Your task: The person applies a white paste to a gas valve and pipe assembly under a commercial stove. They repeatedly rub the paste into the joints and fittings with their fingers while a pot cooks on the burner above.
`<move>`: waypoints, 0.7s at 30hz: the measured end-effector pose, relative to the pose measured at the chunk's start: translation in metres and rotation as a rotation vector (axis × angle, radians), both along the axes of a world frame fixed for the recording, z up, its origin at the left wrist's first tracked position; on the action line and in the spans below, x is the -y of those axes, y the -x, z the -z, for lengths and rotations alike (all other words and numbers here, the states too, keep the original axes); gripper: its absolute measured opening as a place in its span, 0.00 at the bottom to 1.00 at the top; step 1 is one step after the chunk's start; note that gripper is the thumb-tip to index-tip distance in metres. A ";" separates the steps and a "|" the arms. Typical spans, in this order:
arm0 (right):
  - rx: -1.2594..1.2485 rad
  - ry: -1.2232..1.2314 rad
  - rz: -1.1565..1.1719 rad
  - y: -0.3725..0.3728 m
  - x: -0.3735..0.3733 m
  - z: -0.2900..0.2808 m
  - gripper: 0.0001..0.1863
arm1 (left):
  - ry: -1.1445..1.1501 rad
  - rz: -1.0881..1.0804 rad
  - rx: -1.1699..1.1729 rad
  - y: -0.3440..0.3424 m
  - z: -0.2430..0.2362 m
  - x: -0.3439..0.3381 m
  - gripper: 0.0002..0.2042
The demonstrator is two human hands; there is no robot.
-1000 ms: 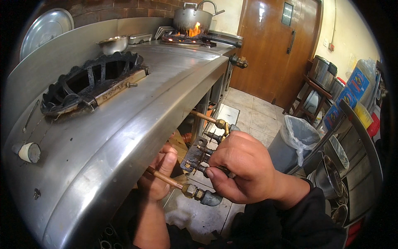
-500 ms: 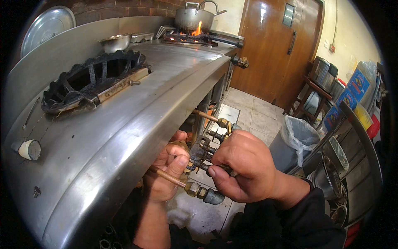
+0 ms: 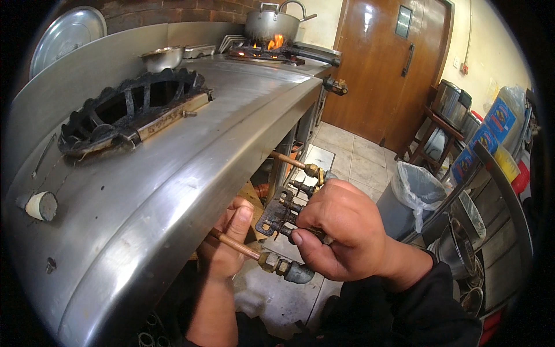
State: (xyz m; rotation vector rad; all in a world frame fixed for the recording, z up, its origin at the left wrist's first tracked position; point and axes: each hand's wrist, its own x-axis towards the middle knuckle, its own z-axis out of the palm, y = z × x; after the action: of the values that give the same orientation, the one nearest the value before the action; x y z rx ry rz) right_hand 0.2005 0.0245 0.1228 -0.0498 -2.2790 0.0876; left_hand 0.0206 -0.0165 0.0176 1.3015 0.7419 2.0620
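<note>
The left hand (image 3: 226, 243) is half hidden beneath the steel worktop (image 3: 173, 191) edge. The right hand (image 3: 341, 237) covers part of the gas valve manifold (image 3: 277, 211); where its copper pipe (image 3: 234, 244) ends is unseen.

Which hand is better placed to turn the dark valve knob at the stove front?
Probably the right hand: its fingers already pinch the dark valve knob. The left hand sits under the stove edge, thumb against the copper pipe.

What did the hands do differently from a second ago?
The left hand crept up from under the steel counter, and its thumb now rests on the thin copper pipe. The right hand stayed clamped on the dark gas valve assembly. The brass fitting, the black burner ring and the pot over the flame did not move.
</note>
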 end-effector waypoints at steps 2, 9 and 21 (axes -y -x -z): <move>-0.002 0.001 -0.001 0.001 0.000 0.001 0.09 | -0.068 0.038 -0.042 0.004 0.000 -0.003 0.14; 0.012 -0.004 0.010 -0.001 0.000 0.000 0.09 | -0.081 -0.020 -0.008 0.002 0.004 -0.004 0.15; 0.001 -0.007 0.006 0.000 -0.001 0.001 0.09 | -0.069 -0.036 0.067 -0.004 0.001 -0.002 0.10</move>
State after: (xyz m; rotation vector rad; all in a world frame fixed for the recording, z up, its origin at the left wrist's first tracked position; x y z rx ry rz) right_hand 0.2007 0.0253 0.1218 -0.0527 -2.2796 0.0771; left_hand 0.0250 -0.0143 0.0165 1.2577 0.6746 2.1662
